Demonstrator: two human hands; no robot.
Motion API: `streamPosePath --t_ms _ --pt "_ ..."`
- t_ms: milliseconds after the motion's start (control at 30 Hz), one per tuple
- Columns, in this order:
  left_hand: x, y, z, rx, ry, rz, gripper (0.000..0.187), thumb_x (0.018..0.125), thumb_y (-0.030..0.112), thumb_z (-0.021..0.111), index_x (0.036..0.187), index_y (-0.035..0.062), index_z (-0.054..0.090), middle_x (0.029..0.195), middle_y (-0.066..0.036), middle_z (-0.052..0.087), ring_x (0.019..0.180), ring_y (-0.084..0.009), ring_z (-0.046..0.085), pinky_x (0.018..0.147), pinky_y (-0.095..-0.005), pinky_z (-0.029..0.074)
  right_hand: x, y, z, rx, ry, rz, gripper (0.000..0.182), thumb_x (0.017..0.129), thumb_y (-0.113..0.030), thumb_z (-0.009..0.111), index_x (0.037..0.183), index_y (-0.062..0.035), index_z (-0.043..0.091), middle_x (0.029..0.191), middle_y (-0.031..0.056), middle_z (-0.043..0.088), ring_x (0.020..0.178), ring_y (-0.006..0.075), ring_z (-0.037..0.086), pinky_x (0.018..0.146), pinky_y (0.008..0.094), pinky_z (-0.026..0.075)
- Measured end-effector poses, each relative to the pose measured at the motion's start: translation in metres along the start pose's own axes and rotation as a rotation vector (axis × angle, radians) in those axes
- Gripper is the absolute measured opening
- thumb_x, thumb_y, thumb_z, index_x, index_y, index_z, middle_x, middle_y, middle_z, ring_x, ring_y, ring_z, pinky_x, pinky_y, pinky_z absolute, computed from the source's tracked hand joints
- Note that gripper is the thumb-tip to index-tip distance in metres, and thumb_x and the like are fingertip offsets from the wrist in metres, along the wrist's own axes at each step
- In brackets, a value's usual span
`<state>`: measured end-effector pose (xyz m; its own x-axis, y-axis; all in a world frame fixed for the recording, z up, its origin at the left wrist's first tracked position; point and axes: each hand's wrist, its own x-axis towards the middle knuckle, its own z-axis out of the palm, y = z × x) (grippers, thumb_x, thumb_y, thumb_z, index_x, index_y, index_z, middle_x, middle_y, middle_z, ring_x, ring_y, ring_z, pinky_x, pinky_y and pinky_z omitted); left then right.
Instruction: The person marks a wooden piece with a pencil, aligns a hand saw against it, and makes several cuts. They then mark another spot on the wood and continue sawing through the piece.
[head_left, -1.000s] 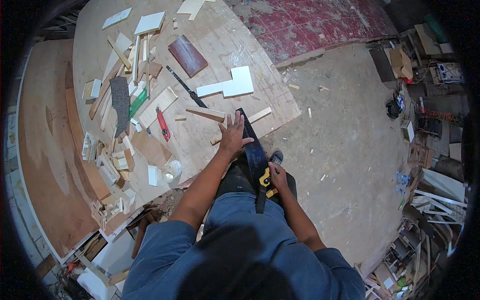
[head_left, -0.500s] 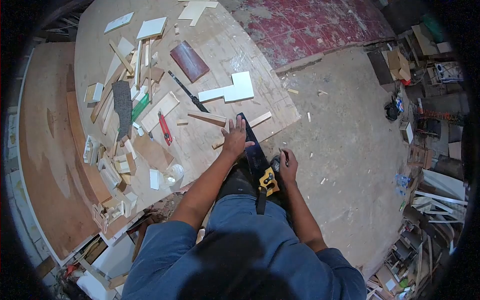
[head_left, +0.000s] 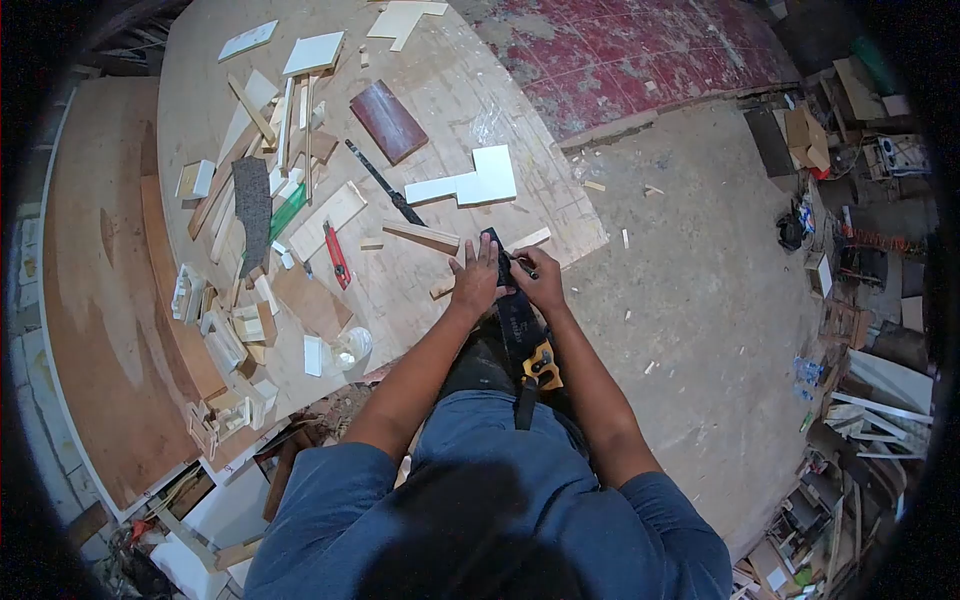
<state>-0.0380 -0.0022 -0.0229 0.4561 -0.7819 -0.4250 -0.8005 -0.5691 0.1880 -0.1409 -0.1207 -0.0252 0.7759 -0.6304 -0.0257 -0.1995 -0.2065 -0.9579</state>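
Note:
A handsaw [head_left: 518, 325] with a black blade and a yellow-and-black handle lies across a narrow wood strip [head_left: 530, 240] at the table's edge, its handle toward my body. My left hand [head_left: 476, 285] rests flat on the blade with fingers spread, over the strip. Close beside it on the right, my right hand [head_left: 540, 282] is closed in a pinch on a thin dark pencil [head_left: 523, 265], whose tip is near the blade edge. Another wood piece [head_left: 422, 236] lies just left of my left hand. The strip's middle is hidden under blade and hands.
On the wooden table [head_left: 380, 310] lie a red utility knife [head_left: 336, 258], a white L-shaped board [head_left: 485, 180], a dark red block [head_left: 389, 122], a long black tool [head_left: 380, 180] and many wood offcuts. A clear plastic cup [head_left: 352, 346] stands near the front edge. Scraps litter the floor [head_left: 690, 300].
My right hand has moved up and left from beside the saw handle to the blade near the strip, carrying the pencil. My left hand has stayed on the blade.

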Motion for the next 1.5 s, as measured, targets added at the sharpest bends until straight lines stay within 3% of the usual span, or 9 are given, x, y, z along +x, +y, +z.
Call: streamPosePath --t_ms 100,200,400,633,800,933,1233,1467,1500 --pt "-0.001 0.001 -0.002 -0.027 0.003 -0.005 0.109 0.074 0.056 0.075 0.153 0.0010 0.023 0.163 -0.016 0.015 0.146 -0.0451 0.019 0.102 -0.0744 0.032 0.001 -0.002 0.001 -0.036 0.018 0.044 0.016 0.082 -0.005 0.069 0.097 0.0016 0.066 0.088 0.0094 0.068 0.079 0.0141 0.066 0.074 0.0287 0.052" --pt "-0.004 0.003 -0.012 -0.043 -0.040 -0.001 0.101 0.079 0.046 0.075 0.152 -0.0007 0.022 0.163 -0.018 0.013 0.145 -0.0465 0.022 0.103 -0.0737 0.032 0.002 -0.003 0.001 -0.049 0.017 0.060 0.016 0.082 -0.004 0.068 0.097 0.0018 0.066 0.086 0.0086 0.068 0.078 0.0135 0.065 0.073 0.0284 0.052" --pt "-0.004 0.003 -0.014 -0.050 -0.050 -0.007 0.103 0.079 0.049 0.074 0.153 -0.0002 0.021 0.163 -0.017 0.012 0.146 -0.0462 0.020 0.103 -0.0747 0.030 0.003 0.005 0.002 -0.042 0.012 0.041 0.016 0.083 -0.005 0.068 0.096 0.0017 0.066 0.086 0.0081 0.068 0.077 0.0125 0.064 0.071 0.0274 0.051" --pt "-0.002 0.001 -0.002 -0.063 -0.005 -0.017 0.106 0.076 0.055 0.074 0.152 0.0010 0.025 0.163 -0.015 0.016 0.146 -0.0447 0.021 0.103 -0.0748 0.030 0.004 -0.005 -0.002 -0.086 0.011 0.006 0.015 0.081 -0.007 0.070 0.092 0.0020 0.066 0.081 0.0114 0.066 0.071 0.0158 0.063 0.066 0.0297 0.050" --pt "0.000 0.001 0.003 -0.034 0.026 -0.014 0.107 0.076 0.059 0.071 0.153 0.0012 0.025 0.163 -0.015 0.016 0.145 -0.0447 0.022 0.102 -0.0755 0.030 -0.009 0.001 -0.010 -0.413 -0.104 -0.031 0.015 0.077 -0.008 0.071 0.088 0.0011 0.065 0.076 0.0137 0.064 0.066 0.0200 0.062 0.063 0.0331 0.049" --pt "-0.001 0.001 -0.002 -0.039 0.008 -0.016 0.107 0.077 0.062 0.069 0.153 0.0014 0.024 0.163 -0.015 0.017 0.145 -0.0450 0.022 0.102 -0.0757 0.030 -0.034 -0.005 -0.020 -0.191 -0.010 0.106 0.014 0.079 -0.008 0.071 0.088 0.0008 0.065 0.075 0.0104 0.066 0.067 0.0172 0.062 0.064 0.0316 0.049" --pt "-0.003 0.002 -0.007 -0.040 -0.015 -0.015 0.105 0.079 0.058 0.070 0.153 0.0015 0.023 0.163 -0.014 0.016 0.146 -0.0443 0.020 0.104 -0.0743 0.030 -0.004 -0.004 -0.002 -0.046 0.039 0.062 0.011 0.086 -0.008 0.069 0.092 0.0012 0.067 0.079 0.0078 0.068 0.073 0.0099 0.062 0.067 0.0276 0.049" --pt "-0.004 0.002 -0.004 -0.037 -0.003 -0.015 0.104 0.078 0.053 0.073 0.154 0.0021 0.023 0.163 -0.014 0.015 0.147 -0.0436 0.019 0.103 -0.0735 0.031 0.003 -0.005 0.002 -0.039 0.032 0.114 0.012 0.086 -0.008 0.069 0.092 0.0022 0.067 0.077 0.0089 0.069 0.073 0.0113 0.064 0.068 0.0280 0.051" --pt "-0.003 0.002 -0.004 -0.035 0.002 -0.015 0.105 0.078 0.053 0.074 0.154 0.0023 0.022 0.163 -0.013 0.015 0.147 -0.0435 0.019 0.103 -0.0734 0.032 0.004 -0.003 0.004 -0.045 0.046 0.100 0.012 0.085 -0.009 0.070 0.091 0.0014 0.066 0.077 0.0108 0.069 0.070 0.0152 0.065 0.066 0.0302 0.051"
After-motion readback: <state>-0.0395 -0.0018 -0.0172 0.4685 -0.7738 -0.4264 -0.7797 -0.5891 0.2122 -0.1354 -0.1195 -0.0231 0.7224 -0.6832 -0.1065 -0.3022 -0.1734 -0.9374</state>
